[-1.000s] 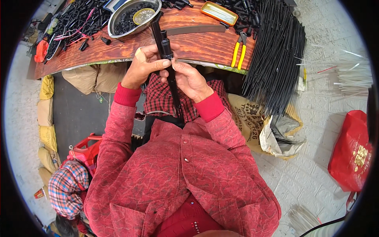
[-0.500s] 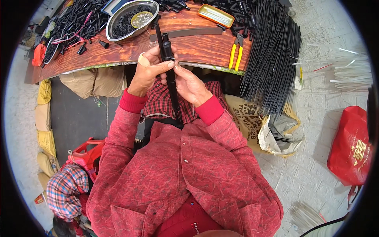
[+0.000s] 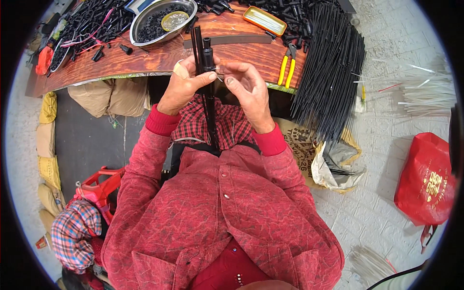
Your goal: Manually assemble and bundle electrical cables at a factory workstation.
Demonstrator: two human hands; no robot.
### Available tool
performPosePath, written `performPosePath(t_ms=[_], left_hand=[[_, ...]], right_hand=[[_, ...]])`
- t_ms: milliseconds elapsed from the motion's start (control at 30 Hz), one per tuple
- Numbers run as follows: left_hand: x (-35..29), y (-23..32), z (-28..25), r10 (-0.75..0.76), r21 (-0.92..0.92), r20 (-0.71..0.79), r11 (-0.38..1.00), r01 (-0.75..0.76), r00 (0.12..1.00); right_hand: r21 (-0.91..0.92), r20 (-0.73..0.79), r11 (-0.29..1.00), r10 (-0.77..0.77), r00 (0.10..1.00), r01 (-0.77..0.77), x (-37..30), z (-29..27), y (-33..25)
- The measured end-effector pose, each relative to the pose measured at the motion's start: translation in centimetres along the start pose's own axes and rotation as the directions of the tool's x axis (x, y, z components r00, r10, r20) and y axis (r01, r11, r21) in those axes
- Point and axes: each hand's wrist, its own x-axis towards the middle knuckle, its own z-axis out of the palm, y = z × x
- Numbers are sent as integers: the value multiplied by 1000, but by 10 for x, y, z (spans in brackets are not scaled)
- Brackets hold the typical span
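Observation:
My left hand (image 3: 186, 87) is closed round a slim bundle of black rods (image 3: 209, 121), with a stepped black plastic fitting (image 3: 208, 57) among their upper ends. The bundle stands nearly upright in the picture, its lower part over my lap. A thin, light wire-like strand (image 3: 220, 78) sticks out by my left thumb. Just to its right, my right hand (image 3: 251, 89) has thumb and forefinger apart, the fingers reaching toward the fitting. Whether a fingertip touches the strand is too small to tell.
On the wooden table (image 3: 232, 58) lie yellow-handled pliers (image 3: 287, 66), a metal bowl (image 3: 135, 36) of small black parts, an orange-rimmed tin (image 3: 264, 21) and a dark flat strip (image 3: 232, 40). Long black rods (image 3: 328, 72) overhang its right end above an opened sack (image 3: 333, 174).
My right hand has drawn back a little to the right, and its thumb and forefinger have parted. The rods above my left hand are more fanned apart.

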Motion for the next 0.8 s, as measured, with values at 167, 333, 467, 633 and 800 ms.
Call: performPosePath(t_ms=[167, 333, 467, 633, 800], left_hand=[[0, 3, 4, -7, 23, -52, 1000, 8, 999], [1, 3, 6, 42, 15, -27, 999, -42, 999], [0, 3, 7, 20, 20, -72, 1000, -19, 997], [4, 1, 12, 48, 58, -111, 997, -42, 993], [10, 1, 13, 35, 116, -92, 993, -24, 995]], right_hand=[[-572, 82, 742, -373, 924, 350, 4, 11, -21], [-681, 71, 624, -466, 882, 384, 4, 17, -18], [-733, 110, 552, -481, 870, 398, 9, 14, -19], [-792, 137, 442, -544, 828, 422, 15, 10, -17], [-706, 11, 646, -400, 916, 291, 18, 6, -13]])
